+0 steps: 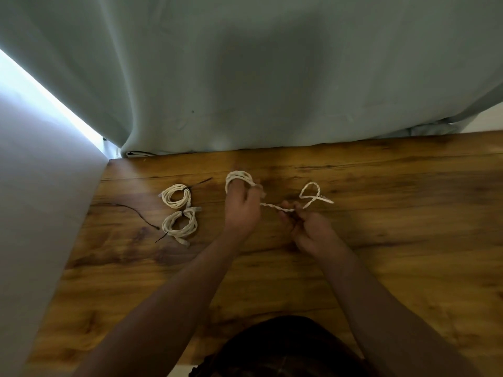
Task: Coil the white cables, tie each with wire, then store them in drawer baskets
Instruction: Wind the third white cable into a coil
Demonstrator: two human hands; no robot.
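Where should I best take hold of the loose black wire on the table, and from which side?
Pinch the wire near its left end, coming from above. It lies flat on the table, so probably only fingertips get under it, and its right end stops close to the near coil, leaving less room.

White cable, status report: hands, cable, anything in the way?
Left hand wound with white cable; right hand pinches its loose run. Part-coiled, untied. Two tied coils lie clear, left.

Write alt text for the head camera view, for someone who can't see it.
The left hand holds white cable wound round its fingers; the right hand pinches the loose stretch. Two tied coils lie on the wooden table.
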